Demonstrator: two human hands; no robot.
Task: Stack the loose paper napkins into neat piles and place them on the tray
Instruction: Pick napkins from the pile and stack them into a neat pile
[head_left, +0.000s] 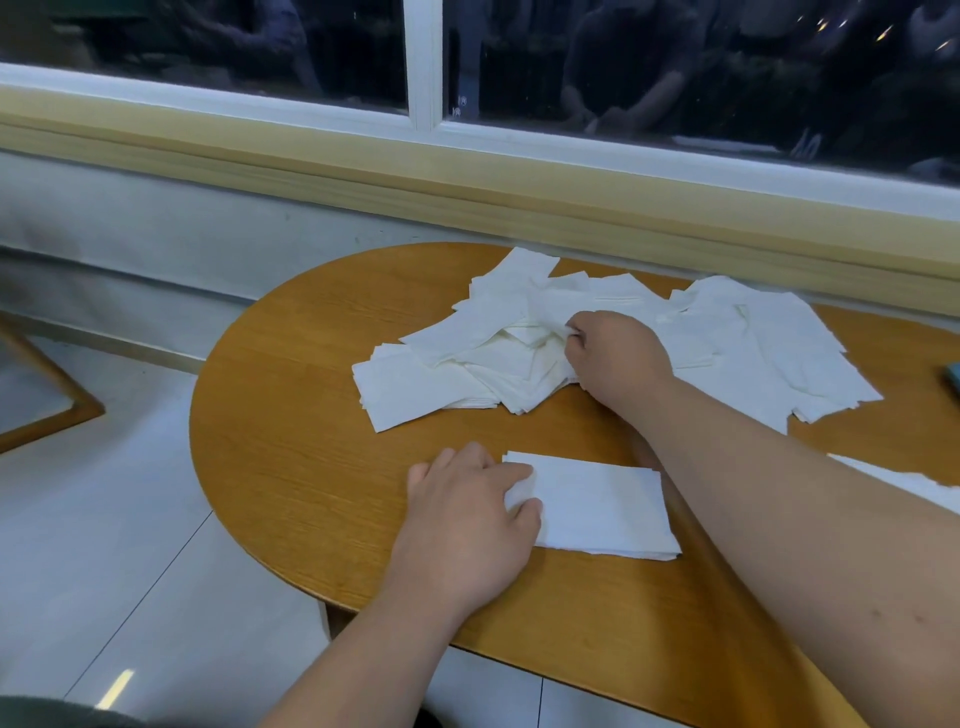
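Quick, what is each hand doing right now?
Left hand: grips the left edge of the neat napkin stack.
Right hand: pinches a loose napkin on the scattered heap.

Oval-ended wooden table (291, 426), grain running lengthwise, is carrying everything. A napkin heap (519, 332) is sprawling across its far side, white sheets overlapping at all angles and spreading toward the right. A squared napkin pile (597, 506) is lying nearer, apart from the heap, on bare wood. Another white sheet (893, 475) is showing at the right, partly cut off. A teal corner (953, 376) is poking in beyond it; cannot tell what it is.
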